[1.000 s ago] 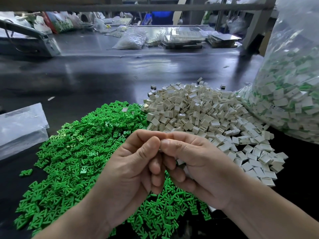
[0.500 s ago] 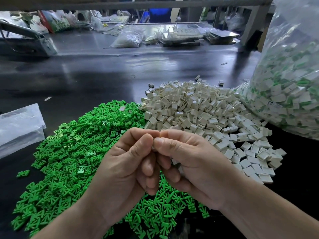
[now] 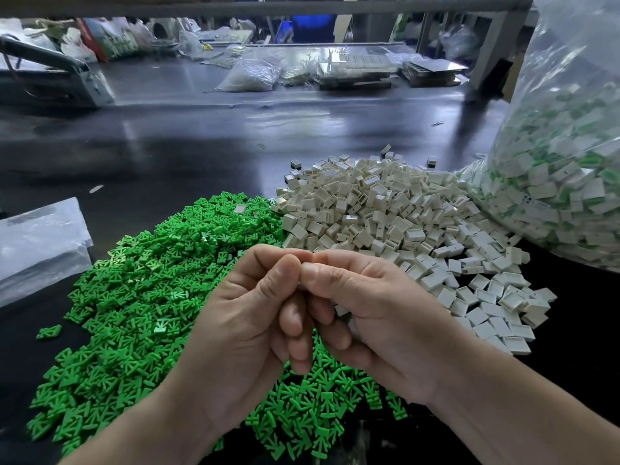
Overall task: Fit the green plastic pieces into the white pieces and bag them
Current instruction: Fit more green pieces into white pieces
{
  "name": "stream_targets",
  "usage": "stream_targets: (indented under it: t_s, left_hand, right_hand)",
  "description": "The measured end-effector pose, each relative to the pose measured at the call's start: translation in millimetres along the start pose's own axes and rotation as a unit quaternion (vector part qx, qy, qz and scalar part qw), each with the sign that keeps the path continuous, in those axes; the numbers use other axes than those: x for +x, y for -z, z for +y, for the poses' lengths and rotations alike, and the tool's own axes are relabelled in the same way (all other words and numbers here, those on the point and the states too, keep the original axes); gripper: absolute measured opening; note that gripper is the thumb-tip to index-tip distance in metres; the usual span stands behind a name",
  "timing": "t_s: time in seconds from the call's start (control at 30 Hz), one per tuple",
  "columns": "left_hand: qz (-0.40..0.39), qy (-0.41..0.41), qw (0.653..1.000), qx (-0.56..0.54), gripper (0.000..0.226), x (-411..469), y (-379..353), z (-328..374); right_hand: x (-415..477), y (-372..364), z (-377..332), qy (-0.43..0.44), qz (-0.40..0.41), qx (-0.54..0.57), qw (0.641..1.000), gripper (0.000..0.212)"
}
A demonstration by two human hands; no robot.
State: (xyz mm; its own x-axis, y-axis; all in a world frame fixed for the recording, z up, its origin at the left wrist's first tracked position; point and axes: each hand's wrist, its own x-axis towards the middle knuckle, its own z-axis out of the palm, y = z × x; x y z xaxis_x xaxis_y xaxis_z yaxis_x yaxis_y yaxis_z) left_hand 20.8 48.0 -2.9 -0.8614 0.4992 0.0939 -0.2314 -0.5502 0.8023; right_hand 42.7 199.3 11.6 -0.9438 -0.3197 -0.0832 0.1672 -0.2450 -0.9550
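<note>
No readable text; small print on filled bag (image 3: 533,200) too blurred.

Even, fairly bright overhead light falls on the scene and leaves broad pale glare streaks on the dark glossy table (image 3: 208,135), while its near right corner sinks to almost black. Shadows are soft and short. The foreground is sharp, the far clutter soft and hazy, and the wide lens bends the straight beam along the top and stretches the clear bag (image 3: 570,135) at the right edge.
</note>
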Motion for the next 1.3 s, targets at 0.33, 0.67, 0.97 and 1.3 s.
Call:
stream_targets:
  t_s: [0.33, 0.67, 0.97, 1.3]
  left_hand:
    - [-0.018, -0.116, 0.946, 0.302, 0.018, 1, 13, 9]
    - [0.107, -0.183, 0.835, 0.508, 0.017, 1, 23, 20]
    - [-0.042, -0.12, 0.547, 0.827, 0.053, 10, 22, -3]
    - [0.008, -0.163, 0.586, 0.794, 0.019, 15, 22, -5]
  right_hand:
    - [6, 6, 3, 0.008, 0.004, 0.017, 1.0, 0.024]
    - [4, 22, -11, 0.037, -0.094, 0.273, 0.957, 0.006]
    - [8, 34, -11, -0.013, 0.05, 0.262, 0.964, 0.019]
    - [8, 34, -7, -0.046, 0.122, 0.066, 0.989, 0.007]
